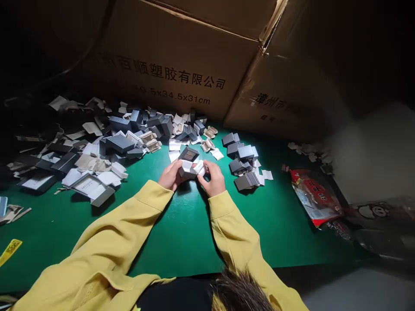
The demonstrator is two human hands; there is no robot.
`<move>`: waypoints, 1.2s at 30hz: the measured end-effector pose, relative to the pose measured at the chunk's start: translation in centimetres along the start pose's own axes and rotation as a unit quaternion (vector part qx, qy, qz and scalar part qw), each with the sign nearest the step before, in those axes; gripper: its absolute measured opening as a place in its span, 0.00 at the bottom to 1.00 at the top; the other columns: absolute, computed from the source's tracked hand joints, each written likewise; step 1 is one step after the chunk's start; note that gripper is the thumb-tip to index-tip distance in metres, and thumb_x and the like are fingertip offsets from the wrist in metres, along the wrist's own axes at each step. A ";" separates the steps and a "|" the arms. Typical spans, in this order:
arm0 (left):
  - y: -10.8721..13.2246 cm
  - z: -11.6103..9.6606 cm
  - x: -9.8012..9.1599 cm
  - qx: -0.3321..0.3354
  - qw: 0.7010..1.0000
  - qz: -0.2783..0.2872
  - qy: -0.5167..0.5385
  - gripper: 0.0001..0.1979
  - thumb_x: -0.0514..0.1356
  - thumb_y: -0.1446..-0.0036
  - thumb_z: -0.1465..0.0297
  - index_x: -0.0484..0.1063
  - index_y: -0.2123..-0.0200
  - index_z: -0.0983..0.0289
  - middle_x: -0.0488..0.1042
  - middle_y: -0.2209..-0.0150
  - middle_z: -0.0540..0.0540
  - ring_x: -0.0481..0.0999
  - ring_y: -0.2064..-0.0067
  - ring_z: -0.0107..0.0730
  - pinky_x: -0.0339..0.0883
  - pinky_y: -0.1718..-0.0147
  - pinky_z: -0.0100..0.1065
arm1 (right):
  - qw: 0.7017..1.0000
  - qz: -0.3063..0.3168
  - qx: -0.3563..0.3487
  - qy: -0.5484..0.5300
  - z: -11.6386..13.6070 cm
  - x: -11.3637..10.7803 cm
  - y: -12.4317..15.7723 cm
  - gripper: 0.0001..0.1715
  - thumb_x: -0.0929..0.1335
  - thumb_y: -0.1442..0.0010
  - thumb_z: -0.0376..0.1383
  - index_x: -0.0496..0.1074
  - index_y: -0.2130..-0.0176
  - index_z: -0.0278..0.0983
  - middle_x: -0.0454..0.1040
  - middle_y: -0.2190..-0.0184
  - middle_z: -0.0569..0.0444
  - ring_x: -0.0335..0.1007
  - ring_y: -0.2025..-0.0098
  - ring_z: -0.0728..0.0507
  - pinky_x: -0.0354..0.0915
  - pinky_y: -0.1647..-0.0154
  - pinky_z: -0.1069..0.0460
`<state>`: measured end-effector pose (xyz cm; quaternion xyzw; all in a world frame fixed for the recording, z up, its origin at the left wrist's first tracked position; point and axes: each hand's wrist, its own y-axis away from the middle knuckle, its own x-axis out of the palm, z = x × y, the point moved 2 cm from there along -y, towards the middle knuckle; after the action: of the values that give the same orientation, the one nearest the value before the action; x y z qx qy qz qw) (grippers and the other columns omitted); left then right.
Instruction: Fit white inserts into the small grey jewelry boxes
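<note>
Both my hands meet over the middle of the green table, sleeves yellow. My left hand and my right hand are both closed around a small grey and white box held between them. Just behind it an open dark grey box lies on the table. To the right of my right hand sits a small group of closed grey boxes. To the left spreads a big heap of grey boxes and white inserts.
Large brown cardboard cartons with printed characters stand along the back of the table. A red printed plastic bag lies at the right. White scraps lie at the far right. A yellow tag rests at the left edge.
</note>
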<state>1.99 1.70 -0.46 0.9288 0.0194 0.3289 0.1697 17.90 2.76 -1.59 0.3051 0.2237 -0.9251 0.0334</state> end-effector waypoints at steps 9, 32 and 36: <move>0.4 -0.2 0.4 0.000 1.000 -0.027 -0.010 0.16 0.60 0.45 0.65 0.71 0.55 0.67 0.79 0.64 0.58 0.78 0.65 0.36 0.74 0.69 0.34 | 0.999 0.005 0.022 -0.033 0.2 0.2 -0.1 0.25 0.71 0.51 0.36 0.72 0.51 0.39 0.74 0.51 0.47 0.68 0.49 0.38 0.62 0.43 0.41; 0.3 -0.3 0.4 0.116 0.993 -0.007 -0.003 0.20 0.63 0.49 0.61 0.70 0.58 0.68 0.79 0.65 0.60 0.79 0.62 0.38 0.72 0.63 0.36 | 0.996 -0.022 0.078 -0.034 0.2 -0.4 -0.2 0.23 0.74 0.58 0.32 0.74 0.58 0.41 0.76 0.58 0.51 0.69 0.55 0.39 0.66 0.50 0.43; 0.3 0.2 0.5 0.087 0.995 0.026 -0.032 0.19 0.65 0.51 0.64 0.72 0.59 0.69 0.79 0.64 0.59 0.78 0.62 0.37 0.72 0.63 0.33 | 0.997 -0.009 0.062 -0.038 0.2 -0.2 -0.2 0.22 0.74 0.56 0.32 0.74 0.58 0.41 0.76 0.58 0.50 0.69 0.54 0.39 0.66 0.50 0.43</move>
<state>2.45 1.43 -0.23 0.9504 0.0183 0.2999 0.0798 17.91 2.85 -1.28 0.2691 0.1674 -0.9483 0.0149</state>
